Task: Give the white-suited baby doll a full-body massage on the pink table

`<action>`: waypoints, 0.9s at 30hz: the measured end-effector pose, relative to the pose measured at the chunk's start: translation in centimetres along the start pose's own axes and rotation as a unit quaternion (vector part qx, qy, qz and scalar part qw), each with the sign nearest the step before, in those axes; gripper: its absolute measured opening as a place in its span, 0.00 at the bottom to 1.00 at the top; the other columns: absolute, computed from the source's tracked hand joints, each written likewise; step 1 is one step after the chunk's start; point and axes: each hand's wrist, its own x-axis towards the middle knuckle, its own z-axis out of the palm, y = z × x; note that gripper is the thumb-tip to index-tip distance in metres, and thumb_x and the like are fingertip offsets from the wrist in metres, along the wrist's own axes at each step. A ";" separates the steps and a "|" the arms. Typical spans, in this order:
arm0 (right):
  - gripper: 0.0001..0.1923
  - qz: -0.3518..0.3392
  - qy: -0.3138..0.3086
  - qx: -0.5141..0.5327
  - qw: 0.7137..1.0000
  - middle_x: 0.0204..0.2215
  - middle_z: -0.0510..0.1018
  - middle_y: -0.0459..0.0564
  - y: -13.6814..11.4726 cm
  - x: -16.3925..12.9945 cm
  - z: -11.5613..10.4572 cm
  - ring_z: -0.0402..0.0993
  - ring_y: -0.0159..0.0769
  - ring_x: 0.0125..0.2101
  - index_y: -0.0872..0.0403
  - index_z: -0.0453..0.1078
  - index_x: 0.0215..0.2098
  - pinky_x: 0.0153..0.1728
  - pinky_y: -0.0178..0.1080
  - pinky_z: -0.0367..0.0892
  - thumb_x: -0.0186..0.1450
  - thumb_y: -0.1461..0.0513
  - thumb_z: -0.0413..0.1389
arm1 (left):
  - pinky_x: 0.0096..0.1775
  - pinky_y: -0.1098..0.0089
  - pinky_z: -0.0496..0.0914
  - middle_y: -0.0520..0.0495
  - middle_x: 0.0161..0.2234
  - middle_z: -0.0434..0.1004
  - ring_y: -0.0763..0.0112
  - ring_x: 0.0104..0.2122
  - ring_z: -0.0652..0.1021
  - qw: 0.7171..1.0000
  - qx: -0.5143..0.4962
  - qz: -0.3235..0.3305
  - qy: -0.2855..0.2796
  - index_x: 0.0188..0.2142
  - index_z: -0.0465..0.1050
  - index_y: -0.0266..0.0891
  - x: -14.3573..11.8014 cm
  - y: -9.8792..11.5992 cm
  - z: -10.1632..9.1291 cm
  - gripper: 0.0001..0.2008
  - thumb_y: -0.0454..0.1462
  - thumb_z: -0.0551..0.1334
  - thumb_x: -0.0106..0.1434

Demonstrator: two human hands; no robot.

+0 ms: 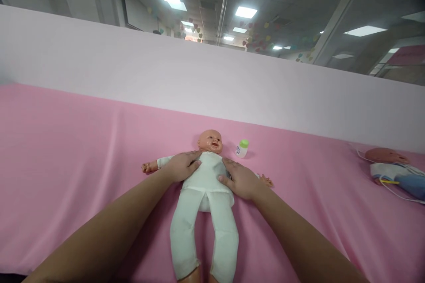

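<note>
A baby doll with a white cloth body lies on its back on the pink sheet, head toward the wall and arms spread out. My left hand rests on the doll's shoulder and upper chest at the left, fingers stretched out. On the other side of the chest lies my right hand, its fingers also extended and the thumb on the cloth. Neither hand grips anything. Just right of the doll's head stands a small clear bottle with a green cap.
At the far right edge lies a second doll in blue and white cloth, with thin white tubing around it. A low white wall runs along the back of the surface, with glass panes above it reflecting ceiling lights.
</note>
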 end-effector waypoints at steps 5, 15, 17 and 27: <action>0.48 -0.008 0.011 0.005 1.000 0.73 0.58 0.64 0.5 -0.1 0.8 0.56 0.57 0.72 0.60 0.50 0.77 0.70 0.57 0.54 0.72 0.36 0.45 | 0.71 0.57 0.58 0.42 0.71 0.64 0.57 0.71 0.65 1.000 0.012 -0.005 -0.012 0.72 0.61 0.36 -0.3 0.6 -0.7 0.34 0.52 0.48 0.75; 0.47 -0.012 0.020 0.030 0.999 0.73 0.58 0.62 1.2 0.2 1.3 0.55 0.57 0.72 0.57 0.52 0.76 0.70 0.57 0.53 0.72 0.36 0.48 | 0.68 0.55 0.64 0.38 0.68 0.70 0.53 0.68 0.70 0.975 -0.022 0.188 -0.119 0.69 0.67 0.39 -6.1 8.4 -4.4 0.29 0.47 0.56 0.73; 0.48 -0.012 0.016 0.026 0.999 0.74 0.58 0.63 1.3 0.3 1.4 0.55 0.57 0.72 0.58 0.52 0.76 0.71 0.56 0.53 0.71 0.36 0.47 | 0.68 0.54 0.64 0.39 0.66 0.72 0.53 0.68 0.70 0.968 -0.053 0.211 -0.128 0.69 0.67 0.40 -6.9 9.2 -4.4 0.28 0.46 0.57 0.74; 0.46 -0.001 0.000 0.013 1.000 0.74 0.57 0.61 0.6 -0.2 1.1 0.55 0.55 0.73 0.57 0.51 0.77 0.71 0.55 0.53 0.73 0.37 0.46 | 0.71 0.57 0.59 0.41 0.69 0.67 0.59 0.69 0.67 0.988 -0.056 0.117 -0.086 0.68 0.69 0.39 -1.9 5.8 -1.9 0.28 0.47 0.52 0.75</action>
